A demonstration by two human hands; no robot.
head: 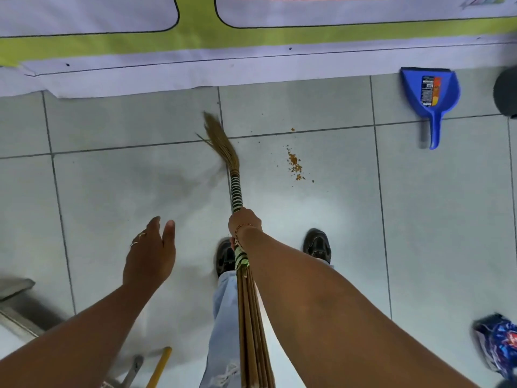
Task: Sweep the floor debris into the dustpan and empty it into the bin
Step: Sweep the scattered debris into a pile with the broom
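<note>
My right hand (244, 224) is shut on a straw broom (236, 189) with a green-and-white wrapped handle. Its bristle tip (215, 133) touches the pale tiled floor to the left of a small streak of orange-brown debris (295, 165). My left hand (152, 253) hangs open and empty to the left of the broom, fingers apart, with rings on two fingers. A blue plastic dustpan (430, 93) with a label lies flat on the floor at the upper right, handle pointing toward me, well away from the debris.
A white, green and red banner (195, 43) covers the floor along the top. A dark round object (506, 91) is at the right edge beside the dustpan. A blue patterned bag (498, 343) lies lower right. Metal parts and a yellow stick (161, 368) are lower left. My shoes (317, 245) stand behind the debris.
</note>
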